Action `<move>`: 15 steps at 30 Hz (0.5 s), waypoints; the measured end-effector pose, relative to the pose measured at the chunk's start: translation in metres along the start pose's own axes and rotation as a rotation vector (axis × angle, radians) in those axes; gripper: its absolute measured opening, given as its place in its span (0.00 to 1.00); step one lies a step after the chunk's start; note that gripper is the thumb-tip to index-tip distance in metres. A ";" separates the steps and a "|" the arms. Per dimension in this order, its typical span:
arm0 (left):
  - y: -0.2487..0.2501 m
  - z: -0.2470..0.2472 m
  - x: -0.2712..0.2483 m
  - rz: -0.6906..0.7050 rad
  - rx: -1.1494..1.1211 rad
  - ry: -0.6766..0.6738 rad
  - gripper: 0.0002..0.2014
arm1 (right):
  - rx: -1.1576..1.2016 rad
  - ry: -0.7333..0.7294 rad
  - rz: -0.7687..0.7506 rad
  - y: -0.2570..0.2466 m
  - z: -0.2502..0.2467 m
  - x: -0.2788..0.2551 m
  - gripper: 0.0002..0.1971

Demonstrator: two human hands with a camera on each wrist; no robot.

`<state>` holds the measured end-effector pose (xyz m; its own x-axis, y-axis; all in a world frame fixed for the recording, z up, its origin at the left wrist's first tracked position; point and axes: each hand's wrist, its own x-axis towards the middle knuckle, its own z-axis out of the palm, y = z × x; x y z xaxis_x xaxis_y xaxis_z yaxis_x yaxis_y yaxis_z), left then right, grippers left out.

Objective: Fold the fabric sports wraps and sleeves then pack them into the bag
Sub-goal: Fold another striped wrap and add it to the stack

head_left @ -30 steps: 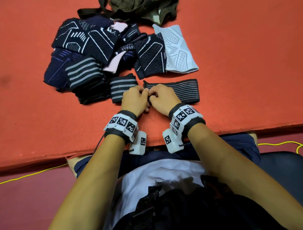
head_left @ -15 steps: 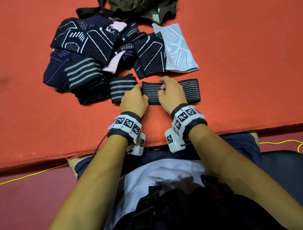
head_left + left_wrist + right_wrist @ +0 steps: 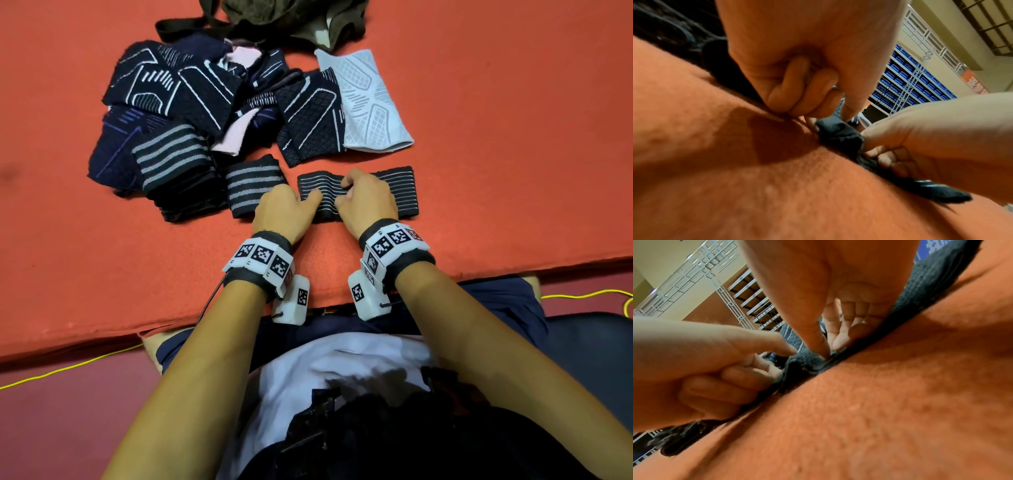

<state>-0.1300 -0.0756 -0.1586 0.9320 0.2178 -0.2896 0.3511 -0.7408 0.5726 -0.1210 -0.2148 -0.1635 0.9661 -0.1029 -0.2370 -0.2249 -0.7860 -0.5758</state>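
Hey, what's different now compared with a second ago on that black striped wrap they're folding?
Both hands, left hand and right hand, moved from the black striped wrap's near edge up onto it, carrying the fold over; they now hold its folded left part. The pile of sleeves and bag stayed put.

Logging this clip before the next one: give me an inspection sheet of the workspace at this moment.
Surface: orange felt mat, wraps lying on it.
Job's things: striped black wrap lies flat; folded striped wraps beside it; sleeve pile behind; white sleeve; olive bag at far edge.
Clutter: nothing seen.
Grippers: left hand and right hand both pinch the striped black wrap.
Cables: yellow cable on the floor.
Surroundings: white shelving racks with blue items.
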 end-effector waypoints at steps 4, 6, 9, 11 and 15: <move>0.006 -0.001 0.002 0.054 -0.089 -0.050 0.21 | 0.046 0.003 -0.023 0.003 0.001 0.001 0.11; 0.007 -0.001 0.002 0.071 -0.114 -0.062 0.18 | 0.063 0.005 -0.031 0.004 0.002 0.000 0.12; 0.006 0.001 0.003 0.077 -0.131 -0.133 0.16 | 0.077 0.003 -0.032 0.004 0.002 0.001 0.13; 0.003 0.002 0.005 0.044 -0.131 -0.151 0.19 | 0.082 -0.007 -0.027 0.004 0.002 0.002 0.14; 0.001 -0.001 0.008 -0.018 -0.120 -0.119 0.24 | 0.088 -0.021 -0.025 0.005 0.002 0.003 0.15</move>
<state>-0.1222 -0.0739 -0.1595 0.9110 0.1482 -0.3849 0.3821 -0.6549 0.6521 -0.1196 -0.2181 -0.1690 0.9688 -0.0709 -0.2375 -0.2124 -0.7313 -0.6482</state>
